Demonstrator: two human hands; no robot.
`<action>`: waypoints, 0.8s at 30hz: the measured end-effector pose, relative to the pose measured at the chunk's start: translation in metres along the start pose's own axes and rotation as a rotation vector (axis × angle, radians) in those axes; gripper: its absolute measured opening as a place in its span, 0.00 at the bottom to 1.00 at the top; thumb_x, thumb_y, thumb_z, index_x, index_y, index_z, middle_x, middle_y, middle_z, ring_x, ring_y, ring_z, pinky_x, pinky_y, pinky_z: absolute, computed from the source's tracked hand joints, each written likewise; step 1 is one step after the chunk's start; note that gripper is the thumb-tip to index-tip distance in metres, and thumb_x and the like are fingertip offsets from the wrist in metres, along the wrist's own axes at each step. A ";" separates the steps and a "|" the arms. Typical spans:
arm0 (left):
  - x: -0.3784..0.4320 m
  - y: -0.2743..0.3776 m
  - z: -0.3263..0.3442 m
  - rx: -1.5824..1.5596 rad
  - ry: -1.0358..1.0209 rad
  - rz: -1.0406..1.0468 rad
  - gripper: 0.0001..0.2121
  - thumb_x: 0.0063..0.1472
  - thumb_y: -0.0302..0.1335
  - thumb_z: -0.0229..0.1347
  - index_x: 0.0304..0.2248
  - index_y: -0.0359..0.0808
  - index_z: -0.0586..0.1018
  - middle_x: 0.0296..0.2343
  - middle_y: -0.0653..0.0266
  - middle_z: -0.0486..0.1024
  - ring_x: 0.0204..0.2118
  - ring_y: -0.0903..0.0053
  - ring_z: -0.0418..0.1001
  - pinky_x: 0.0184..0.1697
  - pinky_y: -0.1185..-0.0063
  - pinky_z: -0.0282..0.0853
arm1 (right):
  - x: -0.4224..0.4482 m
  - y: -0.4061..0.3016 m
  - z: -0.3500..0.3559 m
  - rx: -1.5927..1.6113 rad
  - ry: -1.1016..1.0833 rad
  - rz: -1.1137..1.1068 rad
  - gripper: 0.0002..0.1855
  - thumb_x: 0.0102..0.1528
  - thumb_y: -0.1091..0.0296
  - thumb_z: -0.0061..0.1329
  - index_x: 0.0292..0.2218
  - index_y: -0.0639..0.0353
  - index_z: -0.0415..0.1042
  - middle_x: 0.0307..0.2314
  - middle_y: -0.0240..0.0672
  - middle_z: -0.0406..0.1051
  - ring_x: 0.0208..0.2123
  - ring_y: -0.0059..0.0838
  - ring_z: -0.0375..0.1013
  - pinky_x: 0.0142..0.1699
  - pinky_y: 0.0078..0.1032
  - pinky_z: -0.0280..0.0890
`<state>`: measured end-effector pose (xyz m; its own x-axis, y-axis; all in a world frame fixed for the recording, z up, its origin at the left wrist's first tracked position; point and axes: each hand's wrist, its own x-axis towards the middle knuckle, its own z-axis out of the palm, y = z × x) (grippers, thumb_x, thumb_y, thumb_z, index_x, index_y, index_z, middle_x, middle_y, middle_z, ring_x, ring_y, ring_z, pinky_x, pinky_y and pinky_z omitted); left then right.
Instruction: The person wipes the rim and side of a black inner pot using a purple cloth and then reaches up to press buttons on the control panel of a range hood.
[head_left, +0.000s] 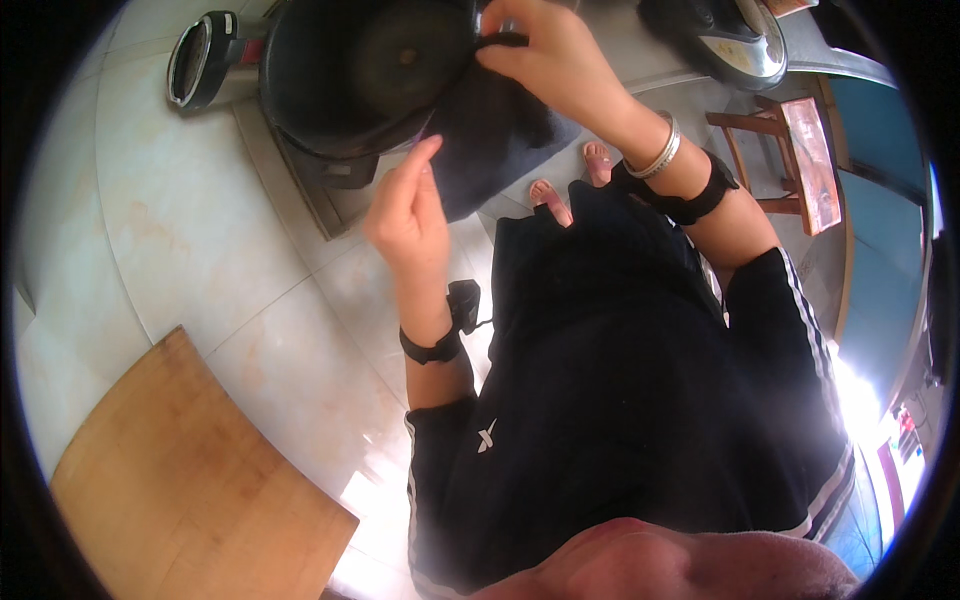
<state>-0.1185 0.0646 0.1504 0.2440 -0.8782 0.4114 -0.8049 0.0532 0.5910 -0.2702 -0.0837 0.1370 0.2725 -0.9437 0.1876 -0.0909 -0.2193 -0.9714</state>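
Dark navy cloth (487, 142) hangs in front of me, beside the rim of a round black vessel (405, 60). At the top, my right hand (536, 49) pinches a black edge of this cloth between thumb and fingers. My left hand (412, 206) is raised at the cloth's left edge, its fingertips close together. A thin purplish line shows at those fingertips, too small to identify. Whether the left fingers grip the cloth or only touch it is unclear. Part of the vessel's right side is hidden by the cloth and my right hand.
A black handle-like part (201, 64) juts from the vessel's left. Upper right, a black and silver appliance (724, 41) stands above a wooden stool (806, 165). A wooden tabletop (199, 480) fills the lower left. My sandalled feet (551, 199) are on the tiled floor (277, 352).
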 end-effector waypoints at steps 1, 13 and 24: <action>0.002 0.001 0.002 0.055 -0.006 0.009 0.09 0.60 0.18 0.53 0.38 0.33 0.82 0.33 0.60 0.80 0.32 0.79 0.77 0.37 0.83 0.70 | 0.000 0.002 0.002 -0.046 0.009 -0.053 0.10 0.45 0.76 0.52 0.32 0.65 0.67 0.23 0.46 0.70 0.28 0.39 0.72 0.36 0.31 0.66; 0.009 -0.001 0.016 0.299 -0.021 0.061 0.12 0.58 0.21 0.54 0.41 0.39 0.81 0.32 0.56 0.80 0.29 0.65 0.78 0.31 0.76 0.72 | -0.022 0.012 0.011 -0.671 0.036 -0.607 0.06 0.47 0.71 0.52 0.30 0.55 0.70 0.21 0.36 0.66 0.26 0.37 0.71 0.31 0.31 0.67; 0.012 -0.004 0.022 0.088 -0.023 0.000 0.09 0.58 0.22 0.56 0.39 0.33 0.79 0.33 0.54 0.80 0.32 0.61 0.79 0.34 0.75 0.73 | -0.027 0.007 0.017 -0.600 -0.189 -0.851 0.13 0.42 0.69 0.50 0.33 0.62 0.72 0.27 0.35 0.62 0.31 0.33 0.67 0.37 0.28 0.66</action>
<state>-0.1238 0.0433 0.1376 0.2326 -0.8888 0.3950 -0.8495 0.0120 0.5274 -0.2621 -0.0553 0.1228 0.6086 -0.3788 0.6972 -0.2439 -0.9254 -0.2899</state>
